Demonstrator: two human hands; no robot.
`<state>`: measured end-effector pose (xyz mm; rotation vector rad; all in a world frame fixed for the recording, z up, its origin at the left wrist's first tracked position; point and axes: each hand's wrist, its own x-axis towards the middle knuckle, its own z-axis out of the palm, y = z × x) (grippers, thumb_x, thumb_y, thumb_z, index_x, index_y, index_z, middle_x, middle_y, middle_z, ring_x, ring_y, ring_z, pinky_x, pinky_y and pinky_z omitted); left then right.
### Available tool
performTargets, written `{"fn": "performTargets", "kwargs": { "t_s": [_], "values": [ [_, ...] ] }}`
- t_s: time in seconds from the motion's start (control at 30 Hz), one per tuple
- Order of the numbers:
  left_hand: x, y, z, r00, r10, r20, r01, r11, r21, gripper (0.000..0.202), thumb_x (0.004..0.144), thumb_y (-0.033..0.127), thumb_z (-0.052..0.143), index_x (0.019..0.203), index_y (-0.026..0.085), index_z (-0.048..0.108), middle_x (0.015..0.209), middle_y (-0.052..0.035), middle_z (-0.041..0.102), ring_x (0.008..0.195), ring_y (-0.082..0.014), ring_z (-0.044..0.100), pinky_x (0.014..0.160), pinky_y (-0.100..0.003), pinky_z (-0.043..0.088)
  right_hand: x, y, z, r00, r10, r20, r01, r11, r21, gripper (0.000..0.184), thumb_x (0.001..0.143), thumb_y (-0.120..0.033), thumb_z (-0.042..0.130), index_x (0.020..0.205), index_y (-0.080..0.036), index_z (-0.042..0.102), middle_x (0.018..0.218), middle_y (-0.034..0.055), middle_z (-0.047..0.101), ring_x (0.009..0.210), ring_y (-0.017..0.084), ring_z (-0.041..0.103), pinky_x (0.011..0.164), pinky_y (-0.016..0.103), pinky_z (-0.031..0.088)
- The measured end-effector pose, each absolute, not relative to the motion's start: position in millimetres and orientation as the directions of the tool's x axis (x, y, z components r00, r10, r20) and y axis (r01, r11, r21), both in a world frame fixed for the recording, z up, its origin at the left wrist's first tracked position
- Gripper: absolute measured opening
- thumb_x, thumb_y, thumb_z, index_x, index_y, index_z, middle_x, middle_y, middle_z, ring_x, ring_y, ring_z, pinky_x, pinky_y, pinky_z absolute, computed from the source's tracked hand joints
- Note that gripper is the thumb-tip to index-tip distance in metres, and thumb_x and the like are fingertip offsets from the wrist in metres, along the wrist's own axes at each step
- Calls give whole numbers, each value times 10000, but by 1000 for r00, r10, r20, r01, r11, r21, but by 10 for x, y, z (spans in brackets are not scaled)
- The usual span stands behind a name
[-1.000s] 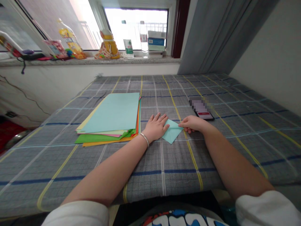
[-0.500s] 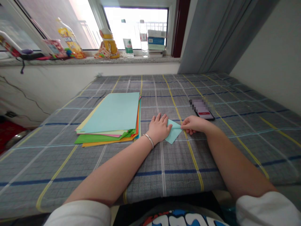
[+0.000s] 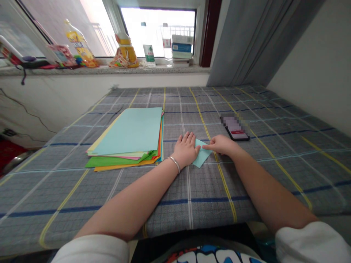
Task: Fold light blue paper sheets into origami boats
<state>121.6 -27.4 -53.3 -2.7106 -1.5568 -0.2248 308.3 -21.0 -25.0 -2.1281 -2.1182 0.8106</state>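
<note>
A small folded piece of light blue paper (image 3: 202,157) lies on the checked cloth in front of me. My left hand (image 3: 185,149), with a silver bangle at the wrist, rests flat on its left part, fingers spread and covering that side. From the right, my right hand (image 3: 221,145) reaches over the paper. Its index finger is stretched out and touches the paper near the left thumb, while its other fingers are curled. Left of my hands sits a stack of coloured paper (image 3: 128,131), light blue on top with green, orange, pink and yellow edges showing.
A phone (image 3: 236,128) lies on the grey checked cloth (image 3: 175,212) beyond my right hand. Along the windowsill (image 3: 153,70) stand a yellow-labelled bottle (image 3: 79,45), a white-and-green tube (image 3: 149,54) and stacked boxes (image 3: 181,47). A grey curtain (image 3: 255,40) hangs at the right.
My right hand has let go of the paper's right corner, and its index finger has moved left across the paper toward the left thumb. My left hand stays in place.
</note>
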Motion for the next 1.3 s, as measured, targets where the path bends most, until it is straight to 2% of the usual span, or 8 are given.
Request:
{"fn": "performTargets", "kwargs": {
  "t_s": [0.17, 0.5, 0.87, 0.97, 1.07, 1.13, 1.2, 1.3],
  "values": [
    [1202, -256, -520, 502, 860, 93, 857, -509, 82, 595, 955, 443, 307, 1436, 93, 344, 1529, -115, 280, 1430, -260, 199, 1150, -467, 190, 3019, -179, -252, -50, 944, -325, 955, -50, -292, 483, 702, -667, 588, 615, -192, 591, 500, 23, 579, 424, 125, 500, 432, 258, 304],
    [1198, -266, -469, 502, 863, 55, 859, -505, 86, 587, 962, 448, 307, 1449, 121, 320, 1536, -102, 265, 1434, -254, 191, 1151, -487, 184, 3113, -177, -124, -53, 895, -444, 952, -89, -292, 339, 773, -419, 621, 545, -183, 535, 492, -2, 533, 399, 95, 458, 431, 244, 324],
    [1202, -252, -481, 505, 861, 57, 860, -508, 53, 609, 966, 448, 283, 1451, 81, 309, 1539, -100, 255, 1434, -249, 188, 1155, -489, 187, 3379, -154, -155, -137, 844, -519, 876, -142, -461, 93, 774, -271, 626, 775, -183, 595, 493, -49, 498, 394, 77, 421, 412, 207, 312],
    [1198, -257, -488, 503, 863, 58, 861, -505, 49, 603, 968, 443, 277, 1449, 81, 314, 1536, -96, 263, 1433, -249, 193, 1155, -487, 192, 3384, -147, -165, -135, 901, -413, 840, -117, -530, 116, 801, -289, 584, 829, -179, 609, 503, -44, 504, 427, 87, 429, 435, 214, 309],
    [1192, -258, -498, 504, 861, 73, 860, -508, 46, 597, 971, 441, 267, 1448, 85, 318, 1534, -100, 269, 1433, -251, 194, 1157, -486, 187, 3240, -162, -225, -119, 988, -101, 771, 28, -637, 152, 810, -306, 567, 839, -166, 618, 613, -8, 578, 542, 108, 505, 506, 222, 356],
    [1181, -254, -501, 510, 857, 81, 857, -514, 47, 594, 976, 440, 254, 1447, 85, 317, 1533, -103, 272, 1432, -253, 197, 1157, -484, 186, 3092, -197, -279, -197, 980, 42, 686, 168, -708, 161, 791, -309, 591, 879, -180, 629, 694, -1, 614, 621, 119, 546, 547, 222, 383],
    [1157, -246, -497, 525, 848, 74, 847, -529, 52, 582, 982, 424, 242, 1449, 84, 312, 1534, -101, 270, 1431, -252, 200, 1157, -473, 192, 2955, -245, -324, -284, 955, 87, 657, 259, -708, 130, 775, -294, 610, 853, -194, 642, 709, -8, 627, 651, 121, 562, 584, 227, 398],
    [1081, -232, -475, 552, 832, 48, 830, -554, 58, 557, 987, 389, 256, 1455, 89, 296, 1539, -90, 264, 1431, -257, 197, 1158, -474, 187, 2838, -307, -360, -326, 944, 43, 726, 279, -628, 91, 758, -293, 641, 789, -208, 655, 722, -10, 648, 652, 124, 560, 594, 241, 381]
  ]
}}
